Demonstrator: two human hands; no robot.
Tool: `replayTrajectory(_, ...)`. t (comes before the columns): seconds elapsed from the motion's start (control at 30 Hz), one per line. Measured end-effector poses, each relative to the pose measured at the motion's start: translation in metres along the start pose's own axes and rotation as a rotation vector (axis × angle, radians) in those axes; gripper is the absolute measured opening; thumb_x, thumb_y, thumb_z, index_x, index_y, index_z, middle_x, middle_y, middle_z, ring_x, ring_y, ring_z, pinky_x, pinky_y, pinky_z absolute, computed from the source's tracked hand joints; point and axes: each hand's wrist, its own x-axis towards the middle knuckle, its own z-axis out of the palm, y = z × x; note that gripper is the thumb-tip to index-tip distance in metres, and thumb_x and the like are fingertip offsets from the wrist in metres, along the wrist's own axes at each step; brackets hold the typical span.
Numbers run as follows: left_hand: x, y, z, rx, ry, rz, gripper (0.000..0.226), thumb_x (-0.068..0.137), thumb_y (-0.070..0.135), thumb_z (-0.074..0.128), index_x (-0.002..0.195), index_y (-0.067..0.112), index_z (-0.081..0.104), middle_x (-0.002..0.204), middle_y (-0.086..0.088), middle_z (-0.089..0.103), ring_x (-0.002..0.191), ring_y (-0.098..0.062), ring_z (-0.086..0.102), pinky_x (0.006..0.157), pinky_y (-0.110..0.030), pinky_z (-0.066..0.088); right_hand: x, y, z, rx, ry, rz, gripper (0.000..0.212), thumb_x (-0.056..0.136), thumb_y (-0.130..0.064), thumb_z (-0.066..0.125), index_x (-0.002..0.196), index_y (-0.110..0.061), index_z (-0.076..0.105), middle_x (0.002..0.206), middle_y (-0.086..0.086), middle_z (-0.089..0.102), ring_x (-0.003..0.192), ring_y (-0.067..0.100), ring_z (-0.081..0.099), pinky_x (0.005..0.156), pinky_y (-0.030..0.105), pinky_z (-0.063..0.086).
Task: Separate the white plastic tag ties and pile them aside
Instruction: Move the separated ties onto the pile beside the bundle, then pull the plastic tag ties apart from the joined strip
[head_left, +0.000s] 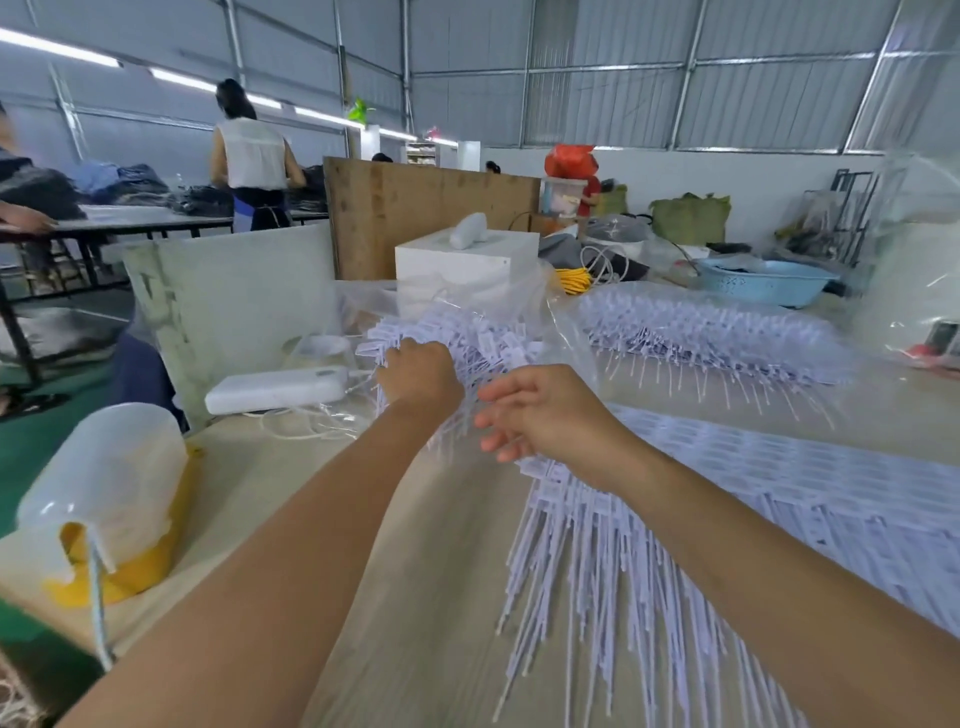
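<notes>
My left hand (420, 375) grips a thick bunch of white plastic tag ties (470, 335) that sticks out of a clear plastic bag (563, 332) at mid-table. My right hand (540, 410) hovers just right of it, fingers relaxed and spread, holding nothing. Below my right wrist lies a fanned pile of separated white ties (597, 545), their thin tails pointing toward me. A wide layer of more ties (810, 499) spreads to the right. Another bagged bundle of ties (717, 332) lies further back.
A translucent jug with a yellow base (109, 493) stands at the table's left edge. A white power bank (278, 389) with cables, a white box (462, 265) and a blue basin (763, 283) sit behind. People work at far tables on the left.
</notes>
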Motion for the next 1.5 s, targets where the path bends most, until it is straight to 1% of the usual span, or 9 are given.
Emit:
replayTrajectory(0.23,-0.067,0.034,-0.036,-0.435,0.357,0.312,0.026,0.081,-0.002,0.052,0.104,0.004,0.064,0.107,-0.018,0.058,0.098,-0.038,0.055,0.082,-0.044,0.045,-0.053,0.001,-0.042,-0.111,0.097,-0.012,0.015,0.091,0.005,0.05,0.098,-0.001,0.061,0.079,0.008,0.065,0.057,0.017,0.061,0.05,0.021,0.051)
replayTrajectory(0.4,-0.125,0.101,-0.038,-0.558,-0.021,0.812,0.022,0.082,-0.003,0.054,0.082,0.014,0.068,0.088,-0.003,0.068,0.073,-0.016,0.057,0.072,-0.025,0.046,-0.115,0.027,-0.128,-0.274,0.429,0.095,0.02,0.087,0.009,0.047,0.095,0.008,0.065,0.078,0.016,0.065,0.054,0.018,0.06,0.048,0.025,0.047)
replayTrajectory(0.47,-0.138,0.13,-0.028,-0.513,-0.163,0.909,0.02,0.086,0.0,0.053,0.089,0.012,0.069,0.096,-0.006,0.069,0.081,-0.019,0.06,0.078,-0.028,0.048,-0.14,0.047,-0.165,-0.507,0.567,0.17,0.02,0.089,0.001,0.049,0.098,0.008,0.066,0.088,0.02,0.067,0.075,0.027,0.066,0.068,0.033,0.052)
replayTrajectory(0.67,-0.148,0.193,0.008,-0.19,-0.213,0.967,0.036,0.096,0.027,0.051,0.129,0.013,0.056,0.126,-0.011,0.053,0.119,-0.028,0.046,0.1,-0.037,0.04,-0.191,0.091,-0.215,-0.889,0.678,0.313,0.025,0.089,-0.008,0.049,0.101,-0.01,0.071,0.112,0.006,0.067,0.103,0.025,0.061,0.091,0.028,0.045)
replayTrajectory(0.87,-0.151,0.211,0.019,-0.056,-0.167,0.949,0.035,0.092,0.04,0.054,0.118,0.016,0.057,0.118,-0.007,0.053,0.11,-0.025,0.05,0.091,-0.037,0.04,-0.193,0.103,-0.225,-0.772,0.696,0.231,0.028,0.087,-0.003,0.05,0.11,-0.006,0.066,0.117,0.009,0.064,0.105,0.024,0.058,0.083,0.018,0.039)
replayTrajectory(1.07,-0.139,0.213,-0.003,-0.229,-0.336,0.951,0.025,0.09,0.036,0.059,0.103,0.016,0.051,0.107,-0.006,0.056,0.091,-0.02,0.051,0.074,-0.032,0.04,-0.195,0.103,-0.241,-0.829,0.671,0.235,0.052,0.087,-0.003,0.051,0.138,-0.01,0.044,0.139,0.011,0.049,0.127,0.026,0.046,0.108,0.028,0.031)
replayTrajectory(1.2,-0.138,0.212,-0.024,-0.49,-0.365,0.959,0.019,0.083,0.028,0.069,0.089,0.015,0.056,0.093,-0.007,0.061,0.086,-0.024,0.058,0.069,-0.029,0.044,-0.193,0.097,-0.249,-0.813,0.665,0.191,0.05,0.087,-0.002,0.052,0.136,-0.01,0.047,0.132,0.013,0.054,0.121,0.026,0.05,0.107,0.03,0.032)
replayTrajectory(1.33,-0.135,0.203,-0.038,-0.653,-0.365,0.949,0.018,0.08,0.026,0.073,0.081,0.02,0.056,0.084,0.006,0.056,0.078,-0.013,0.052,0.059,-0.014,0.037,-0.191,0.084,-0.261,-0.854,0.754,0.064,0.019,0.084,-0.005,0.06,0.101,-0.006,0.069,0.101,0.017,0.065,0.091,0.025,0.057,0.082,0.033,0.042)
replayTrajectory(1.5,-0.132,0.202,-0.034,-0.345,-0.403,1.021,0.017,0.083,0.021,0.07,0.095,0.014,0.06,0.096,-0.002,0.061,0.093,-0.02,0.057,0.077,-0.028,0.043,-0.206,0.064,-0.26,-0.214,0.573,-0.008,0.017,0.079,0.016,0.06,0.082,-0.001,0.062,0.074,0.01,0.061,0.06,0.012,0.06,0.056,0.022,0.05)
